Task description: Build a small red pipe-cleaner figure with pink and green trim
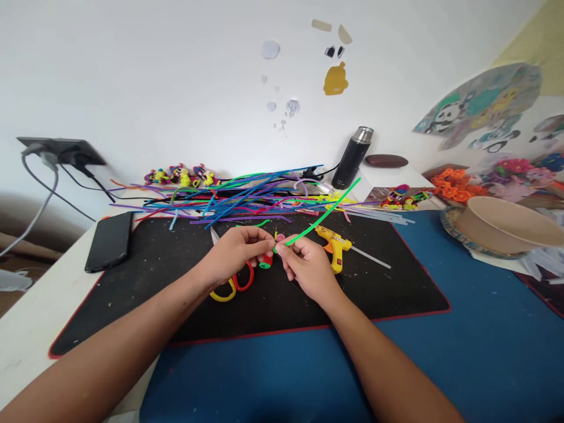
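Observation:
A bright green pipe cleaner (337, 208) slants up to the right from between my hands. My right hand (311, 267) pinches it near its lower end. My left hand (240, 249) is closed at the same spot, its fingertips meeting the right thumb at the green end. Just under the left fingers shows a small red and green piece (265, 262); whether it is held or lies on the mat cannot be told. Behind the fingertips is a small pink round bit (280, 237). Scissors (243, 277) with red and yellow handles lie beneath my left hand. A yellow glue gun (337, 249) rests right of my right hand.
Many coloured pipe cleaners (247, 197) lie along the back of the black mat (273, 311). A phone (109, 241) is at left. A black thermos (352, 158) stands behind, near small colourful figures (403, 198). At right are a beige bowl (515, 220) and orange pieces (458, 185).

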The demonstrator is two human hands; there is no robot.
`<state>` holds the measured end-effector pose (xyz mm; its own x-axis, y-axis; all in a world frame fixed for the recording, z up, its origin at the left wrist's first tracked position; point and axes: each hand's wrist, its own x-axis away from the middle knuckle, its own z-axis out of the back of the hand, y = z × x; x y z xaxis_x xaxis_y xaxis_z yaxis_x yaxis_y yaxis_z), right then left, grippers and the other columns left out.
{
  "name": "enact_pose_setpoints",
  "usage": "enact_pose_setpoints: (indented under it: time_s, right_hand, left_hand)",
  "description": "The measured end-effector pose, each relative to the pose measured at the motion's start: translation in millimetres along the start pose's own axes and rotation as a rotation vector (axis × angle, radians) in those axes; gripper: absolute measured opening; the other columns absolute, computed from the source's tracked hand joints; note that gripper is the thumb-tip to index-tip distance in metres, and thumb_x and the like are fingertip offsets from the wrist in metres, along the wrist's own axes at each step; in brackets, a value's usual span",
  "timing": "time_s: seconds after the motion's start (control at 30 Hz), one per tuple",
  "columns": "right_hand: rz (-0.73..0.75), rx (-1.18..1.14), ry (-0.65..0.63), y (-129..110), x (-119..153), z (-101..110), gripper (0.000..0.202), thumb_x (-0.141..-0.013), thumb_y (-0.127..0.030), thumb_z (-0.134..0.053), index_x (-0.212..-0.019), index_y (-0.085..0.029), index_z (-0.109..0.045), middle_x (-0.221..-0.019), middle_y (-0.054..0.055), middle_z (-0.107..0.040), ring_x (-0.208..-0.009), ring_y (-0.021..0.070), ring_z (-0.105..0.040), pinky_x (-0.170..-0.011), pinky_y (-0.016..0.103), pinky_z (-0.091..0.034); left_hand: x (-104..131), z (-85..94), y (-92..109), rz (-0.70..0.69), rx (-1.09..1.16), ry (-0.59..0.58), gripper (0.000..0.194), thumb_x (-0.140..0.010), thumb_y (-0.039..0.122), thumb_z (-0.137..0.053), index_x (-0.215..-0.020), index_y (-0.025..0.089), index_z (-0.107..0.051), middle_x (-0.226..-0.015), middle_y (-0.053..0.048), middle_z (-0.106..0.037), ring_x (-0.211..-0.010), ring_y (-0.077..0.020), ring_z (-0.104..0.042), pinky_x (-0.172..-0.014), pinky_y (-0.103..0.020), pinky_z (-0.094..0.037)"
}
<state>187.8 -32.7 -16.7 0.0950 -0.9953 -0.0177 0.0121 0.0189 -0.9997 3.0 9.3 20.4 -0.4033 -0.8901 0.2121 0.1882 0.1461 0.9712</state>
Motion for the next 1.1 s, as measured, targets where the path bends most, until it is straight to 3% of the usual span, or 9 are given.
enact_pose_setpoints:
  time_s: [0.4,1.1]
  right_hand:
    - [-0.005,-0.055,-0.016,-4.4,0.1,0.7,0.025,-0.090,-0.043,-0.073,-0.086,-0.019,-0.066,-0.062,-0.005,-0.060,-0.043,0.0083,-0.052,-0.043,0.022,-0.037]
    - [0.011,-0.020,-0.064,-8.0,1.9,1.6,0.023,-0.095,-0.042,-0.067,-0.085,-0.021,-0.063,-0.058,-0.007,-0.055,-0.042,0.0081,-0.050,-0.045,0.022,-0.038]
  left_hand:
    - [-2.8,-0.8,-5.4,0.091,0.301,0.020,0.034,-0.069,0.042,-0.091,-0.076,0.014,-0.072,-0.070,-0.002,-0.069,-0.054,-0.0082,-0.056,-0.049,-0.019,-0.040]
    - [-1.3,1.3,0.7,0.073,0.130,-0.023,0.038,-0.069,0.047,-0.090,-0.080,0.015,-0.074,-0.069,-0.001,-0.069,-0.057,-0.0098,-0.056,-0.050,-0.020,-0.042]
